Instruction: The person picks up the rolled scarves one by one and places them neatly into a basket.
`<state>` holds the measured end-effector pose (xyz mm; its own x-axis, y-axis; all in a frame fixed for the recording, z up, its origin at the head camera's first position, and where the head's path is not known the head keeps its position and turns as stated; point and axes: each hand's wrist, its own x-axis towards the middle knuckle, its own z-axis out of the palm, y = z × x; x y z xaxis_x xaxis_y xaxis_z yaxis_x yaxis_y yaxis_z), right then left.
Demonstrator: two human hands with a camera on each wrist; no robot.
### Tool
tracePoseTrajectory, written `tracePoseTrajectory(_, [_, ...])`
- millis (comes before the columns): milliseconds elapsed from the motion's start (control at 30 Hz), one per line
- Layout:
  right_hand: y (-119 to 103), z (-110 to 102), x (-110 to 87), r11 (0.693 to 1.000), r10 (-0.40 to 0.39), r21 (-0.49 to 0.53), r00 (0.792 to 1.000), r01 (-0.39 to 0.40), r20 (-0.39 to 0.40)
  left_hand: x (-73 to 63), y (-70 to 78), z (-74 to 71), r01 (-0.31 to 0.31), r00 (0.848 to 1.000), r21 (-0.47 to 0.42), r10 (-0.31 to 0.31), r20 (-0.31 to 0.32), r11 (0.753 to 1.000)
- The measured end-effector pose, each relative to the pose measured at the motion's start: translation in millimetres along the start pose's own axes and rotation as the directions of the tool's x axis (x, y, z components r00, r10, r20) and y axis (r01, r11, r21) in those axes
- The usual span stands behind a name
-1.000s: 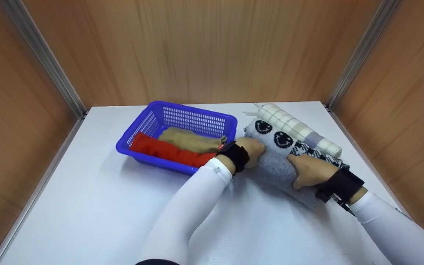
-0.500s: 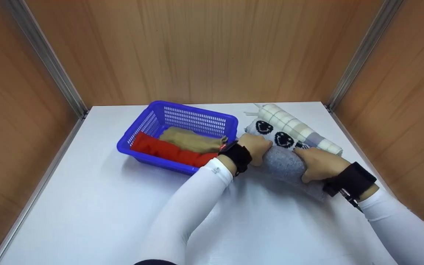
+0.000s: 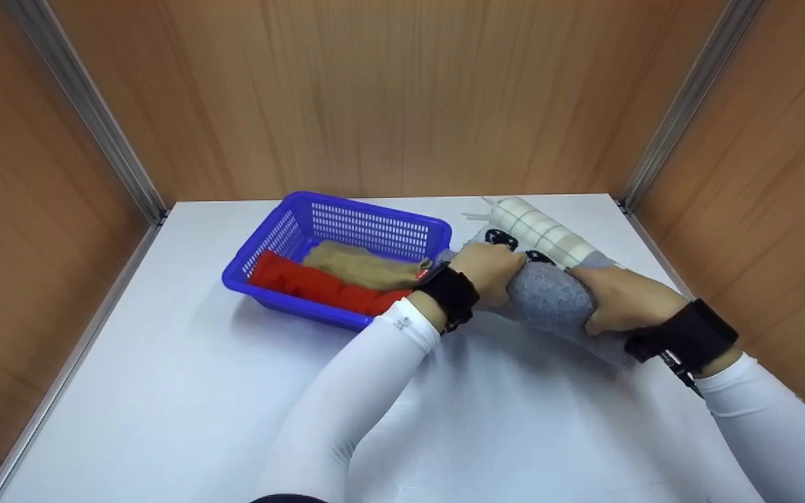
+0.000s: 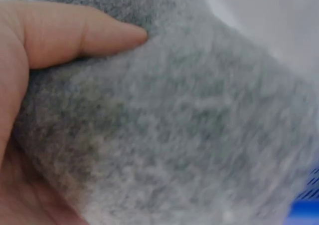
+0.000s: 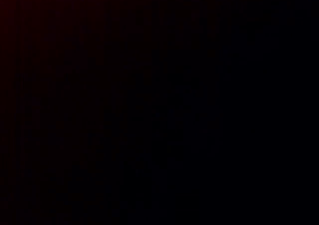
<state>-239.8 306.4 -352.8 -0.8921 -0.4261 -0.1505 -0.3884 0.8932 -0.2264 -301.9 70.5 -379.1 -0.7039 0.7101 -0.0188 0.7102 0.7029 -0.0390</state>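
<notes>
A person's left hand (image 3: 493, 271) and right hand (image 3: 622, 297) hold a grey fabric roll (image 3: 549, 297) on the right side of the white worktop (image 3: 200, 391), one hand towards each end. The left hand's fingers curl over the cloth, and the left wrist view shows one digit pressed along its fuzzy surface with the palm against the side. The right hand pinches the roll with the thumb on its near side; its other fingers are mostly hidden, and the right wrist view is almost black.

Black printed faces (image 3: 500, 239) show on the far side of the grey cloth, partly covered by the left hand. Just beyond, at the far right, lies a cream checked fabric roll (image 3: 546, 227) with fringe at its left end.

Left of the hands stands a blue plastic basket (image 3: 298, 309) with slotted walls. Inside it, a red fabric roll (image 3: 325, 285) lies along the near side, with a tan fabric roll (image 3: 367, 267) just beyond. Both arms wear white sleeves (image 3: 346, 391) and black wristbands (image 3: 450, 293). Wood-grain panels (image 3: 402, 98) enclose the worktop on the left, right and far sides.
</notes>
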Motion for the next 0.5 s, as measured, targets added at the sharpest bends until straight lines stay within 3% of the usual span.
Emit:
tracePoseTrajectory(200, [-6, -7, -1.2, 1.0, 0.022, 0.016, 1.0, -0.022, 0.005, -3.8, -5.6, -10.5, 0.014, 0.999, -0.029, -0.015, -0.037, 0.999])
tracePoseTrajectory(500, [-11, -16, 0.3, 1.0, -0.022, 0.002, 0.999, 0.022, -0.048, -11.2, -16.4, -18.1, 0.023, 0.998, -0.066, -0.027, -0.065, 0.998])
